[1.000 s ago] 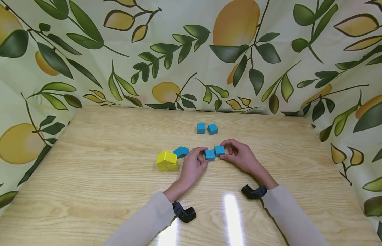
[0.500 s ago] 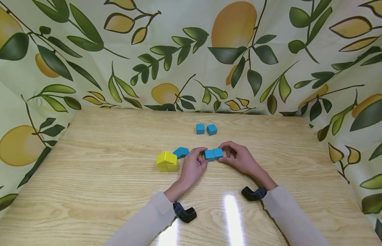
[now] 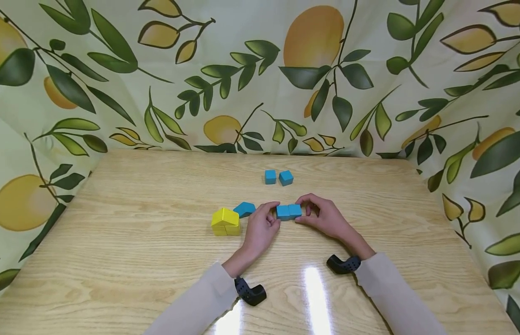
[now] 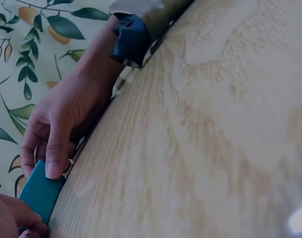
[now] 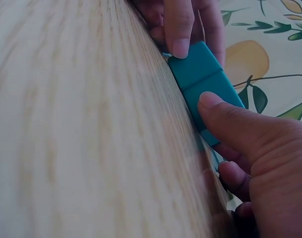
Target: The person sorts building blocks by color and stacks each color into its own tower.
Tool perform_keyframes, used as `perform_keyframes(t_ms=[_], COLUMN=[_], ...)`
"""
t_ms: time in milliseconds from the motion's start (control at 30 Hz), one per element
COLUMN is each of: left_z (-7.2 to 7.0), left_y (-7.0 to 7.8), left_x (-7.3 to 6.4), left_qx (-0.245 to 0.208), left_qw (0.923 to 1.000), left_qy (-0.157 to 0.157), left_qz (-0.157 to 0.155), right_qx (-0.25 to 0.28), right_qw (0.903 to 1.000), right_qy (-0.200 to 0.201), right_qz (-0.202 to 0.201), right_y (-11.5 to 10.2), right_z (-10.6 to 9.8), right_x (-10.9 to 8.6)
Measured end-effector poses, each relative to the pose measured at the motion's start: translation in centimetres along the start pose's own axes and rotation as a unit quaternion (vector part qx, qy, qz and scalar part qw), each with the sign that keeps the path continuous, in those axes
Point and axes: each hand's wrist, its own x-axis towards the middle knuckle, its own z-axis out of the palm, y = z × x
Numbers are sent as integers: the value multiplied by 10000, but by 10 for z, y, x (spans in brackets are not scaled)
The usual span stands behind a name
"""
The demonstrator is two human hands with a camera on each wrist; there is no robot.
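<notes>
Two blue cubes sit side by side on the table in the head view, their faces meeting in one straight row. My left hand [image 3: 260, 230] pinches the left blue cube [image 3: 282, 213] between thumb and fingers. From the other side, my right hand [image 3: 324, 216] pinches the right blue cube [image 3: 295, 211]. The right wrist view shows a thin seam between the cubes, with the right thumb [image 5: 218, 106] pressed on the near one. In the left wrist view both hands close in on the blue pair [image 4: 42, 191] from opposite ends.
Two more blue cubes, one left [image 3: 270, 177] and one right [image 3: 286, 177], stand farther back. Left of my left hand is a small yellow block house [image 3: 225, 222], with a blue angled block [image 3: 244, 209] behind it. A patterned cloth [image 3: 243, 83] hangs behind the wooden table [image 3: 138, 260].
The right hand has brought its cube nearer and leftward, from standing offset at the left cube's corner to flush alongside it. The left hand has stayed in place.
</notes>
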Motion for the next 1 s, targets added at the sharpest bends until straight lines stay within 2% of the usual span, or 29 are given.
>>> perform_keyframes(t_ms=[400, 667, 767, 1000], left_z=[1, 2, 2, -1], left_y=[1, 1, 2, 0], left_x=[-2, -2, -1, -1], left_qx=[-67, -108, -115, -209], left_qw=[10000, 9999, 9999, 9997], left_qy=[30, 47, -51, -90], left_qz=[-1, -8, -44, -127], right_qx=[-11, -63, -33, 565], right_qw=[9998, 9996, 9997, 9983], right_qy=[-131, -258, -251, -160], right_qz=[129, 28, -22, -52], right_y=[-4, -41, -43, -36], right_z=[1, -9, -11, -14], right_x=[-2, -2, -2, -1])
